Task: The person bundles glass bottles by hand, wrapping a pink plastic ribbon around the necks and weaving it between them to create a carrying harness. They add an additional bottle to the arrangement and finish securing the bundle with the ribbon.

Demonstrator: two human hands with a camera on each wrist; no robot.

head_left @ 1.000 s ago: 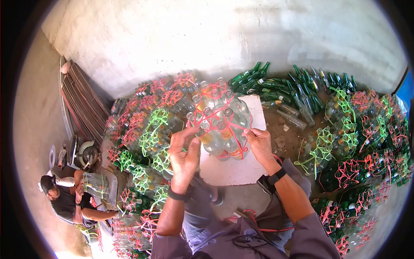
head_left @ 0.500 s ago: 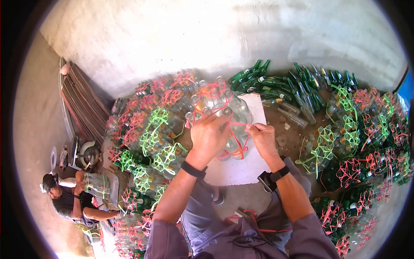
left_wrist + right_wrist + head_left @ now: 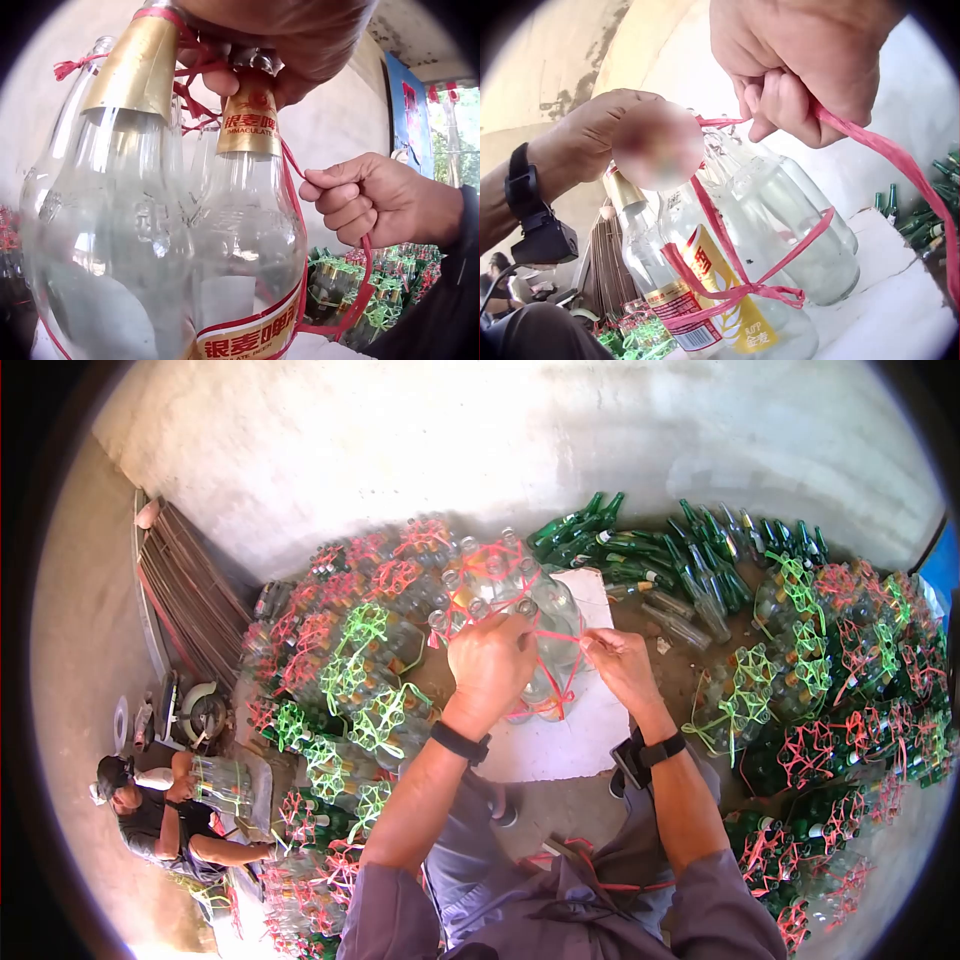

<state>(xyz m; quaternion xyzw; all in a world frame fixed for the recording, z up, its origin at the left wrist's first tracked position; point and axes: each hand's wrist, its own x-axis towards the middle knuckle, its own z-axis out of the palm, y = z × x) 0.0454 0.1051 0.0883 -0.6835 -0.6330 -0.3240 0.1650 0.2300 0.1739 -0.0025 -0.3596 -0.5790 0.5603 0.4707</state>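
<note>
Clear glass bottles (image 3: 556,603) stand in a bundle, red strap (image 3: 553,635) laced around their necks and sides. At the front necks is my left hand (image 3: 490,668); in the left wrist view the fingers of that hand (image 3: 300,34) curl round a gold-foiled bottle neck (image 3: 253,112), beside the red strap. My right hand (image 3: 622,668), right of the bundle, pinches the strap, which runs taut toward the left hand. The right wrist view shows the strap's free length (image 3: 900,161) trailing from the curled right fingers, and a knot (image 3: 754,289) low on the bundle's side.
The bundle stands on a white board (image 3: 540,755). Strapped bottle bundles (image 3: 350,660) crowd the left, and more (image 3: 810,740) the right. Loose green bottles (image 3: 640,555) lie along the wall (image 3: 500,440). A seated person (image 3: 165,810) is at the far left.
My left hand has moved from the bundle's left front, fingers spread, onto the front bottle necks and curled there. The right hand still pinches the strap, having shifted slightly right and up.
</note>
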